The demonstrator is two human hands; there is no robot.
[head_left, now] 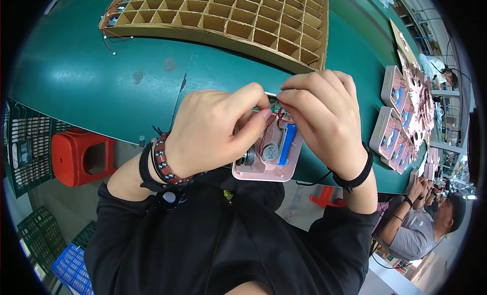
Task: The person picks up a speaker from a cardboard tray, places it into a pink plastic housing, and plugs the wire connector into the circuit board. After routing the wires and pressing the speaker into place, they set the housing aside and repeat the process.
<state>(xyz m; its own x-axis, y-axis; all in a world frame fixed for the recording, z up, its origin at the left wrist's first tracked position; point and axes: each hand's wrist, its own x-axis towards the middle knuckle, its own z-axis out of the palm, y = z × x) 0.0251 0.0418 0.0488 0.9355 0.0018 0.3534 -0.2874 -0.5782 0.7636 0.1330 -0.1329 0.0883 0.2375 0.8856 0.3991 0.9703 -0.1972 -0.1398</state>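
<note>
An open pink plastic housing (244, 174) lies between my hands near the table's front edge. Inside it are a blue cylindrical battery (288, 144), a round silvery motor (270, 151) and red and black wires (278, 116). At the housing's far end, part of a green circuit board (275, 106) shows between my fingertips. My left hand (215, 125) is closed in a pinch, thumb and index finger meeting at the board's left side. My right hand (324, 115) curls over the far right corner, fingertips pinched at the board and wires. Whatever the fingertips grip is too small or covered.
A divided cardboard box (238, 29) stands at the back of the green table (142, 82), with wired batteries at its left end. More pink housings (388, 127) are on the right, near a co-worker (421, 229). A red stool (76, 155) stands left.
</note>
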